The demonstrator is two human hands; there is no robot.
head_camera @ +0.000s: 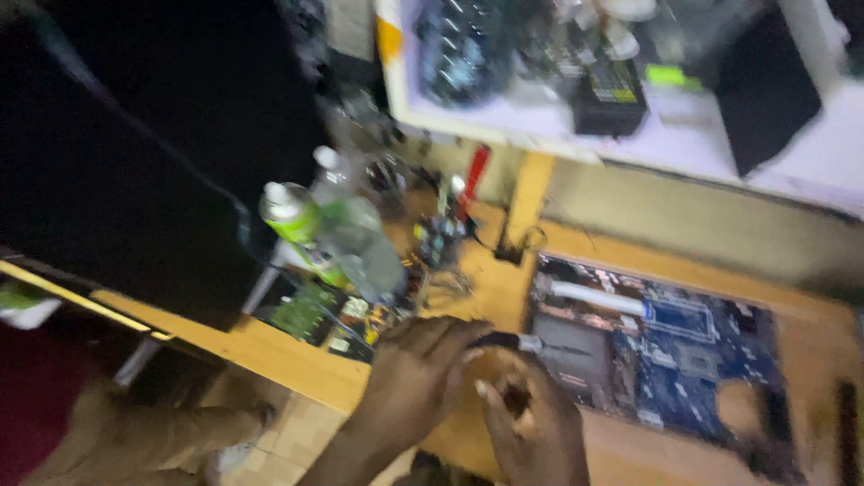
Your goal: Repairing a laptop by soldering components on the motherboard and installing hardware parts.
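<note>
A: What's the biggest thing there?
B: The wooden bench [504, 279]; on it lies an opened laptop base [666, 351], its blue board bare; further left, a clear bottle [360, 234] beside a green spray can [292, 220].
A: And the hands?
B: The left hand [418, 378] has its fingers [454, 337] wrapped around a dark-handled screwdriver [508, 341], tip at the board's left edge; the right hand [531, 423] sits just below, fingers curled; blur hides whether they grip anything.

Black-handled screwdriver [508, 341] lies near-horizontal, metal tip toward the blue laptop circuit board [684, 346], flat on the wooden table [270, 346].
</note>
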